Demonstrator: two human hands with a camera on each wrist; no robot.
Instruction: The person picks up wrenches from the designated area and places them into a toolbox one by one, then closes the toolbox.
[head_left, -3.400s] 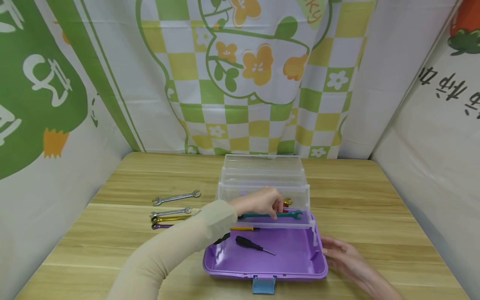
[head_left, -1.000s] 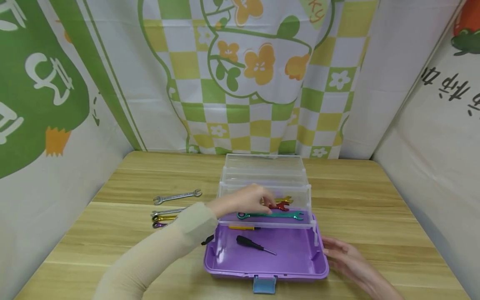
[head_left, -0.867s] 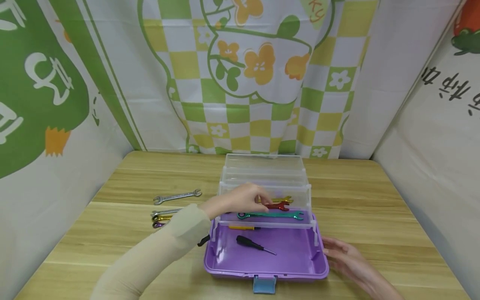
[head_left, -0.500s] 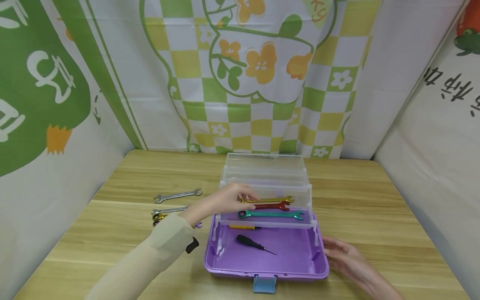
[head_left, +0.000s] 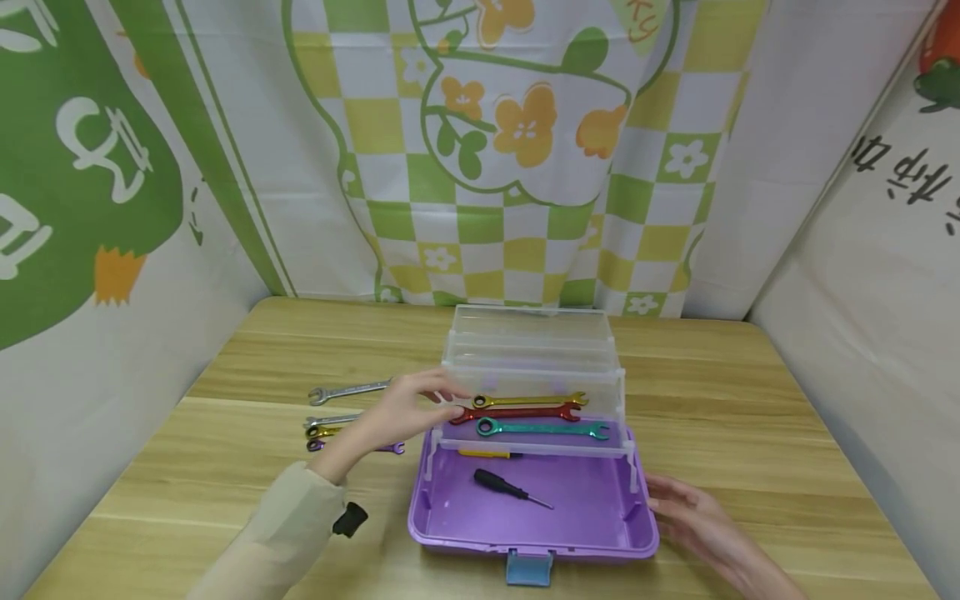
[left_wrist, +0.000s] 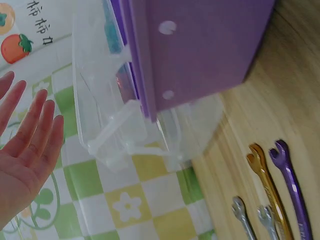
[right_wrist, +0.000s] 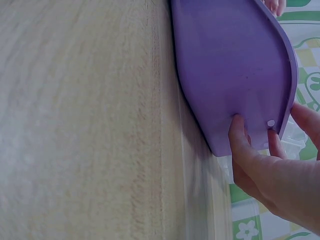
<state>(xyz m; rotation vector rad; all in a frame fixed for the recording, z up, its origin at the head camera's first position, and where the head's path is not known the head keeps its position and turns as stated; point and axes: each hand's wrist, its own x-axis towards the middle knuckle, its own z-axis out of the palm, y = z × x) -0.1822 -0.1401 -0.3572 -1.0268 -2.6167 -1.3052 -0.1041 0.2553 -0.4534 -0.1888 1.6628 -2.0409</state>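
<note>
My left hand [head_left: 405, 412] hangs with spread fingers at the left end of the clear lift-out tray [head_left: 532, 450]; the left wrist view shows its palm [left_wrist: 20, 175] with nothing in it. In the tray lie a gold wrench [head_left: 532, 401], a red wrench [head_left: 517, 412] and a green wrench [head_left: 543, 428], side by side. The thumb overlaps the red wrench's left end in the head view. My right hand [head_left: 697, 521] rests its fingertips against the right wall of the purple toolbox [right_wrist: 235, 65], with the thumb by the rim.
A black-handled screwdriver [head_left: 501, 483] and a yellow-handled tool [head_left: 486, 454] lie on the toolbox floor. Left of the box, several wrenches lie on the wooden table, among them a purple wrench [left_wrist: 292, 187] and a gold one [left_wrist: 265, 180]. A blue latch [head_left: 528, 568] hangs in front.
My left hand has drawn left from above the tray's wrenches to its left end, uncovering most of the red and gold wrenches. The right hand has stayed against the toolbox.
</note>
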